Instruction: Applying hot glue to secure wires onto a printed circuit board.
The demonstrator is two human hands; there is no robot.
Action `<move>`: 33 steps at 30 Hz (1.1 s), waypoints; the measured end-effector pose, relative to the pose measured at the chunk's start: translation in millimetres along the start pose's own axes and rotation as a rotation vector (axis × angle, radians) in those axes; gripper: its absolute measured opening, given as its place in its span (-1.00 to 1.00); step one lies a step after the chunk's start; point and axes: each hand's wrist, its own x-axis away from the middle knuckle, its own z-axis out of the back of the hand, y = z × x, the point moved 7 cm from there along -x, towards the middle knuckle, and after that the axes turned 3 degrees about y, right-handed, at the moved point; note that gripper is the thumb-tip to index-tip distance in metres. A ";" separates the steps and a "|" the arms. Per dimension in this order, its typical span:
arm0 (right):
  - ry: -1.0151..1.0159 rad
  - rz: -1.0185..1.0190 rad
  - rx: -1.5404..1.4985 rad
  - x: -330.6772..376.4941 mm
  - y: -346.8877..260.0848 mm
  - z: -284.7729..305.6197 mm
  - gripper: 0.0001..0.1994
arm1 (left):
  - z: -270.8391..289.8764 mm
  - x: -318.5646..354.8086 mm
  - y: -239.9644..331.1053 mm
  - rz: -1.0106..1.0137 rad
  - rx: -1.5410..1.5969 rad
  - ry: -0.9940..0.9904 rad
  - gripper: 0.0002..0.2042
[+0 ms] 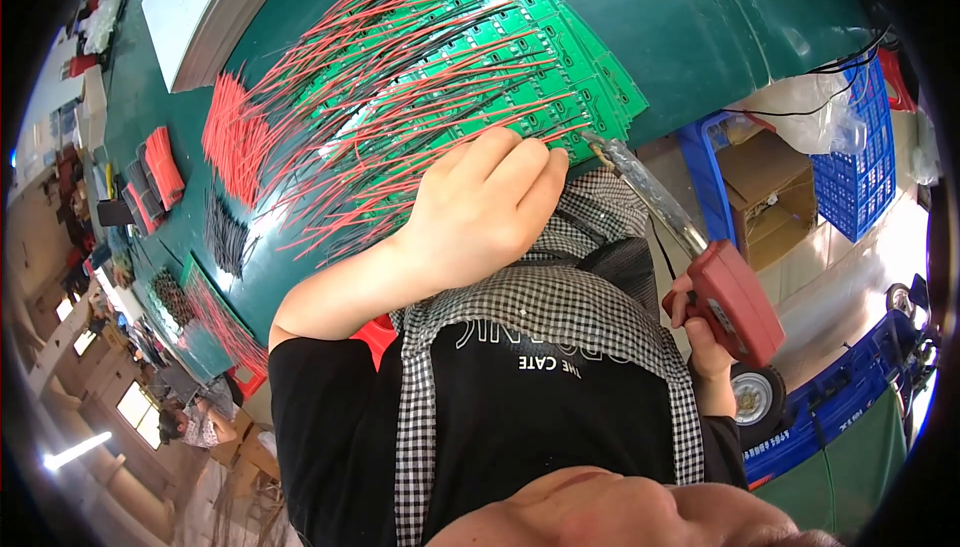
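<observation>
Left hand (490,207) curled loosely, fingers bent narrow, knuckles up, fingertips pressing at the near edge of a green circuit board panel (560,67); whether anything is pinched under those fingertips, cannot tell. Right hand (705,342) wrapped firmly around the red grip of a soldering gun (735,302), thumb and fingers closed about the handle, the long metal barrel reaching up and to the left. Barrel tip (592,139) close beside the left fingertips, at the panel's near edge, touching or just short of it, hard to say which. Across the panel, a thick fan of thin red wires (400,77), mixed with black ones, each running from the boards out toward the left. Beyond their free ends, a loose heap of red wire lengths (232,132) on the green bench (700,37); just below it a bundle of black wires (225,232); farther left, more red bundles (165,162). Near the lower left, a second green panel with red wires (215,312). Between the arms, a black top and black-and-white checked apron straps. To the right of the bench, a blue plastic crate (855,167), an open cardboard box (765,187) and clear plastic bags. At lower right, a blue cart with a small wheel (755,397) on the floor.
</observation>
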 end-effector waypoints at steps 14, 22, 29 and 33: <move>0.006 0.090 0.221 8.4 13.2 13.3 -0.51 | -3.9 -0.4 -2.7 -0.090 -0.064 0.057 -0.76; -0.027 0.169 0.310 4.3 0.7 10.5 -0.41 | -4.2 -0.5 -1.0 -0.082 -0.073 0.032 -0.76; -0.013 0.150 0.350 10.6 8.3 17.2 -0.41 | -3.9 -1.8 -0.7 -0.007 -0.027 -0.058 -0.70; 0.102 -0.039 -0.222 0.5 0.9 2.8 -0.32 | -5.8 -1.6 -1.6 0.002 -0.031 -0.068 -0.70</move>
